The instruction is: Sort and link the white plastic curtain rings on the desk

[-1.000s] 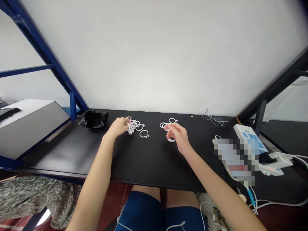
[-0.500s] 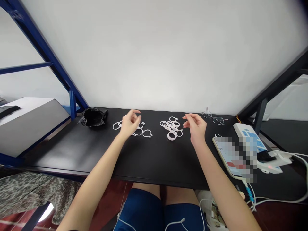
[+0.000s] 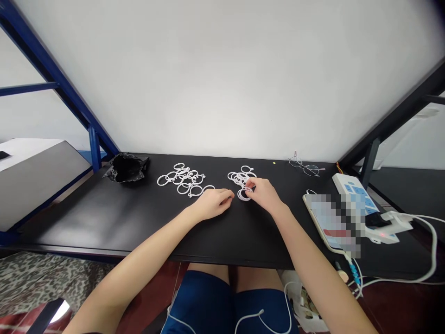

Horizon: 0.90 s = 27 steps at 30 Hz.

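My right hand reaches into the right-hand pile of thin white rings. Its fingers pinch at a white ring on the near side of that pile, which lies on the black table. Beside it, my left hand rests low over the table, fingers loosely curled, with a small gap at the thumb and nothing visible in them. Just behind the left hand, a second, looser pile of white rings spreads out; several have small knobs at their ends. One ring there is partly hidden by that hand.
A crumpled black plastic bag stands open at the back left. Eyeglasses lie at the back right. A phone on a cable, a white power strip and white cords take up the right side. A wall rises behind the table.
My left hand has moved right and nearer, uncovering the left pile. My right hand has come down leftward, from open in the air onto the right pile, and grips a ring.
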Available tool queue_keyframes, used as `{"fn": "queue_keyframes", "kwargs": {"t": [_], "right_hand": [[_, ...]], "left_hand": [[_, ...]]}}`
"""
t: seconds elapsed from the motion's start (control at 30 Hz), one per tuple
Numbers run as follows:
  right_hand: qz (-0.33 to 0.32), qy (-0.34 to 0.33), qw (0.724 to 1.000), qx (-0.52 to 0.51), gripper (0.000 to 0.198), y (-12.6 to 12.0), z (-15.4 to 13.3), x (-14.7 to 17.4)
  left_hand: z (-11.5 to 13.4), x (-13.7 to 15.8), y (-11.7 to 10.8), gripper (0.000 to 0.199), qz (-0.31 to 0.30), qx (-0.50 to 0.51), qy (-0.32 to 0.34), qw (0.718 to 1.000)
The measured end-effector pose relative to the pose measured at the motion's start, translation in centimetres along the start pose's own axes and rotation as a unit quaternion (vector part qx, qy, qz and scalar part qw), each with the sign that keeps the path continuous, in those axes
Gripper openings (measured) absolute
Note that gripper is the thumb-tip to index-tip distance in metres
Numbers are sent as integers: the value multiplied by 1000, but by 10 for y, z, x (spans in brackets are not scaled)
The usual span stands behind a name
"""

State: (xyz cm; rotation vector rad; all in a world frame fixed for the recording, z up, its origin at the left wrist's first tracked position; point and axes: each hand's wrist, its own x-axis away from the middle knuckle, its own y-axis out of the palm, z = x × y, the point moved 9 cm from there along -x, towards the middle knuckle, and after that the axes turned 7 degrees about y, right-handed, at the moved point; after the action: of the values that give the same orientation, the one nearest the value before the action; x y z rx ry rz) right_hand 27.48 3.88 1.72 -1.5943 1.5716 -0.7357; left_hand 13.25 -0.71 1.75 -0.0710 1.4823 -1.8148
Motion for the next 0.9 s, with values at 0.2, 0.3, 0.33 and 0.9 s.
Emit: {"fn": "queue_keyframes", "kwargs": {"t": [0.2, 0.3, 0.33, 0.9], "right_hand": [[-22, -20, 998, -53, 8, 5, -6, 1], [-11, -45, 994, -100, 7, 2, -15, 3], [-1, -63, 991, -114, 7, 0, -20, 5], [135, -142, 954, -226, 8, -13, -48, 25]], "left_hand": [[-18, 3, -6, 17, 34, 30, -71, 996], [-21, 4, -4, 24, 52, 101, -102, 988], [-22, 4, -4, 27, 59, 130, -115, 983], [-40, 12, 25, 36, 48, 586, -261, 766]]}}
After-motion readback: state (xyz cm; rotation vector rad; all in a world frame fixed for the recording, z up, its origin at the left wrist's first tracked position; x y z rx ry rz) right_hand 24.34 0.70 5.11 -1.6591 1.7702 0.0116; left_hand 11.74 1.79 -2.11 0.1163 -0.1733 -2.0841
